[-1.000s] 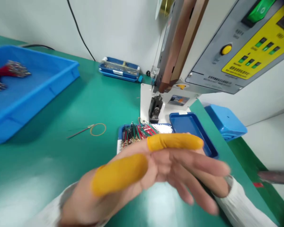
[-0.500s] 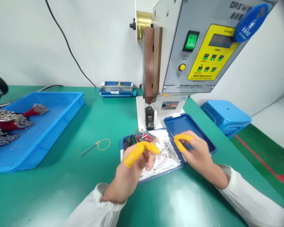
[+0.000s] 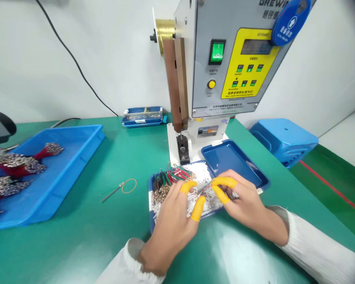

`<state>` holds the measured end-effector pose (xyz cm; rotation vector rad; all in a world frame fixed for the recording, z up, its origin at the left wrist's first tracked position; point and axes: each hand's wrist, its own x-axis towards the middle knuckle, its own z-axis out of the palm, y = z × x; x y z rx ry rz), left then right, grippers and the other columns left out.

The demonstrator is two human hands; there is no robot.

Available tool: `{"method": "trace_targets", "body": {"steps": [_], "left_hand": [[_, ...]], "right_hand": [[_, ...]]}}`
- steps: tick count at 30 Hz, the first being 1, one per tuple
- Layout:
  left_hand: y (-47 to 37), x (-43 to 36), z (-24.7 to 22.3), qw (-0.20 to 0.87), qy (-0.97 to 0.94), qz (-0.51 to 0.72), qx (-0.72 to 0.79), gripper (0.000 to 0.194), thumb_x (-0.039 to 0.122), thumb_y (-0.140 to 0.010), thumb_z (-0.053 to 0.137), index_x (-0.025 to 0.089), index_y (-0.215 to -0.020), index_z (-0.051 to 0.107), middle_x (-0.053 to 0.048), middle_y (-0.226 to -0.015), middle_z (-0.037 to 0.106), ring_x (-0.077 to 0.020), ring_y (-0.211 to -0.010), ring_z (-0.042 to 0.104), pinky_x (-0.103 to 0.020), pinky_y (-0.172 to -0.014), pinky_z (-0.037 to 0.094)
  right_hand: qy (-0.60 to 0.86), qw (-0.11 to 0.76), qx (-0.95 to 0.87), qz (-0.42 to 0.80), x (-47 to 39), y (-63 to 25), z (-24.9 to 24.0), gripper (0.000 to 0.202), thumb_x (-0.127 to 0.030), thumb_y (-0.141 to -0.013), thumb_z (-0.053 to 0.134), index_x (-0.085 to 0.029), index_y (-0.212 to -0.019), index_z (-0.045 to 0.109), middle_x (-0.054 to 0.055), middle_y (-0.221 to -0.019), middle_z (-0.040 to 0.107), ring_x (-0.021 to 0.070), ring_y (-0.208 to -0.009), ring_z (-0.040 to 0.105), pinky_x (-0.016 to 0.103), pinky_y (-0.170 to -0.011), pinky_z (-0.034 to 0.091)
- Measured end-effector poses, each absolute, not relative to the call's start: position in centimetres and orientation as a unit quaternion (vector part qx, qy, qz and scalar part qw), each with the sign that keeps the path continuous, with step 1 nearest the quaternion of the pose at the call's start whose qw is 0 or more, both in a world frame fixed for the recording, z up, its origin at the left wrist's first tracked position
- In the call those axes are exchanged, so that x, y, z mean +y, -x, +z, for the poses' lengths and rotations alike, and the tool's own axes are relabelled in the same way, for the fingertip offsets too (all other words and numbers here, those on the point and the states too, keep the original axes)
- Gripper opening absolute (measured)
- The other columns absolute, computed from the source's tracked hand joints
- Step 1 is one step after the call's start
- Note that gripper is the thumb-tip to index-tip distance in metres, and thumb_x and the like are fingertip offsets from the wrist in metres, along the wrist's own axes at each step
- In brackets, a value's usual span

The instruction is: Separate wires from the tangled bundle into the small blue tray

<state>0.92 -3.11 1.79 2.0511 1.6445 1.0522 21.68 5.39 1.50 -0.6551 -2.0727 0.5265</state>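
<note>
The right hand [image 3: 245, 197] pinches thin, multicoloured wires [image 3: 204, 188], the left hand [image 3: 177, 221] parts finger and thumb, and slack ends could snag among narrow white strips [image 3: 202, 170].

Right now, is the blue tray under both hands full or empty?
Not empty: the blue tray holds colored wires and white strips spread across it; how deep, I can't tell.

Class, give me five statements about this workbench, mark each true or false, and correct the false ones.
1. The right hand pinches thin wires. True.
2. The left hand wears yellow finger covers. True.
3. The left hand is inside the large blue bin. False: its fingers are over the tray of wires and white pieces.
4. A blue stool appears right of the machine. True.
5. The power switch is red. False: the power switch is green.
</note>
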Motion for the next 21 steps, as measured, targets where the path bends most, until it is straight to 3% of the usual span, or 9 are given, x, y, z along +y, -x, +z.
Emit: {"method": "trace_targets", "body": {"steps": [3,9,13,21], "left_hand": [[-0.82,-2.92,1.85,0.163,-0.739,0.307,0.577,0.017,0.023,-0.104,0.046,0.016,-0.112,0.059,-0.012,-0.106,0.064,-0.0274,-0.099,0.057,-0.04,-0.086,0.044],[-0.82,-3.14,2.08,0.171,-0.743,0.215,0.61,0.024,0.025,-0.103,0.039,0.019,-0.084,0.052,-0.008,-0.083,0.061,-0.0223,-0.071,0.055,-0.034,-0.064,0.032],[-0.98,-3.35,2.3,0.181,-0.729,0.191,0.632,0.029,0.033,-0.103,0.041,0.021,-0.077,0.046,-0.005,-0.074,0.059,-0.02,-0.062,0.052,-0.033,-0.059,0.025],[-1.23,-3.38,1.89,0.221,-0.726,0.218,0.614,0.024,0.02,-0.098,0.043,0.021,-0.074,0.043,-0.004,-0.069,0.058,-0.0185,-0.06,0.049,-0.033,-0.059,0.019]], "right_hand": [[0.255,0.441,-0.836,0.205,5.26,-21.64,1.6,0.026,-0.005,-0.091,0.062,-0.02,-0.111,0.069,0.007,-0.101,0.068,0.0189,-0.089,0.066,0.033,-0.077,0.056],[0.236,0.391,-0.876,0.154,5.8,-22.19,1.04,0.03,-0.006,-0.092,0.061,-0.02,-0.118,0.066,0.009,-0.107,0.068,0.022,-0.094,0.065,0.036,-0.078,0.056],[0.217,0.34,-0.91,0.097,5.86,-22.53,0.71,0.026,-0.01,-0.093,0.063,-0.018,-0.118,0.065,0.01,-0.107,0.069,0.0235,-0.092,0.063,0.036,-0.072,0.054],[0.297,0.391,-0.857,0.153,5.6,-22.08,1.08,0.028,-0.007,-0.089,0.064,-0.021,-0.113,0.068,0.006,-0.101,0.068,0.0196,-0.087,0.063,0.033,-0.073,0.052]]}}
